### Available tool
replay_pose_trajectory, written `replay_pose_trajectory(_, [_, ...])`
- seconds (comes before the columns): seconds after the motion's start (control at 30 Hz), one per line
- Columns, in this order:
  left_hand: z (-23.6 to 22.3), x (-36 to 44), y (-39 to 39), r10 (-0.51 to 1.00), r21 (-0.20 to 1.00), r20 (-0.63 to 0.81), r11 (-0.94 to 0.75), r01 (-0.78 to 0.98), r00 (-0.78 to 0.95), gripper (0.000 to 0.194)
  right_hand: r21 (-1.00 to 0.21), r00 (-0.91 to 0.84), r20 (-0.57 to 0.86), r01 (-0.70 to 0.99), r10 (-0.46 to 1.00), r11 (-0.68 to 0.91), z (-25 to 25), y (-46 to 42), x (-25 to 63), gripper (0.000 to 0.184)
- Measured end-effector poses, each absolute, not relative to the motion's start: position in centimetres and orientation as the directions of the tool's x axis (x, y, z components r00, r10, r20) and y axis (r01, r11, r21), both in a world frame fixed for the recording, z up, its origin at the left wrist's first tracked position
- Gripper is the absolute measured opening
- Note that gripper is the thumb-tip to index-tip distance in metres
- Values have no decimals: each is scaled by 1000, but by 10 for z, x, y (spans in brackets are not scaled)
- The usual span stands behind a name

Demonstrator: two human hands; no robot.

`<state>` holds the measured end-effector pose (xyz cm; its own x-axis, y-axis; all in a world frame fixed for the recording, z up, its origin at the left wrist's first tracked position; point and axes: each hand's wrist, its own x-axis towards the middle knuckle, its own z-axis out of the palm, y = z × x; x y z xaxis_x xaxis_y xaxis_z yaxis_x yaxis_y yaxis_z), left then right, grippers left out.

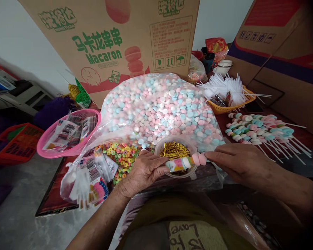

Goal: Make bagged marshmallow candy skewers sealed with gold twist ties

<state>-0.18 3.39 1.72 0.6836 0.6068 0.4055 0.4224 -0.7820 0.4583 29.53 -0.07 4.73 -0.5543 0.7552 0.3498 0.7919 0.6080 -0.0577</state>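
Observation:
Over a round plastic tub of gold twist ties, a marshmallow skewer lies level between my hands. Its left part is in a clear printed sleeve, while pink marshmallows stick out bare at the right. My left hand is closed on the sleeved end, thumb and fingers pinching it. The fingertips of my right hand are pressed together at the pink end; the stick there is hidden. Behind the tub spreads a big clear bag of pastel marshmallows. Colourful ring candies lie beside my left hand.
Printed wrappers lie at the left, near a pink basket with more wrappers. Finished-looking skewers are piled at the right, below a yellow basket of white sticks. A tall cardboard box stands behind.

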Motion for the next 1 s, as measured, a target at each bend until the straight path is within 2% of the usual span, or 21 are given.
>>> replay_pose_trajectory(0.1, [12, 4, 33, 646, 498, 285, -731, 467, 708, 49, -73, -666, 300, 698, 683, 712, 49, 3, 290, 26])
replay_pose_trajectory(0.17, [10, 9, 31, 691, 510, 181, -675, 534, 700, 46, -106, -668, 292, 689, 685, 717, 49, 4, 287, 25])
replay_pose_trajectory(0.23, [7, 16, 29, 735, 508, 99, -617, 601, 671, 40, -154, -683, 217, 682, 698, 715, 49, 5, 283, 24])
replay_pose_trajectory(0.43, [14, 38, 28, 801, 350, -82, -534, 770, 592, 43, -299, -681, 19, 695, 732, 654, 48, 8, 258, 21])
replay_pose_trajectory(0.53, [22, 49, 30, 784, 352, -164, -521, 778, 599, 42, -320, -702, -71, 689, 709, 650, 49, 12, 240, 21])
replay_pose_trajectory(0.6, [29, 52, 32, 771, 386, -190, -510, 768, 608, 38, -321, -713, -40, 673, 700, 667, 49, 15, 235, 20])
replay_pose_trajectory(0.77, [40, 47, 38, 803, 420, -247, -416, 807, 543, 43, -232, -701, 212, 641, 681, 732, 51, 21, 246, 25])
replay_pose_trajectory(0.87, [34, 53, 36, 781, 466, -216, -445, 765, 586, 38, -237, -722, 234, 607, 651, 759, 43, 19, 239, 25])
replay_pose_trajectory(0.93, [29, 57, 33, 790, 569, -177, -405, 716, 587, 41, -289, -712, 284, 575, 642, 765, 33, 18, 228, 23])
replay_pose_trajectory(1.0, [30, 52, 33, 789, 742, -131, -324, 587, 601, 62, -339, -685, 353, 541, 637, 770, 25, 18, 221, 22])
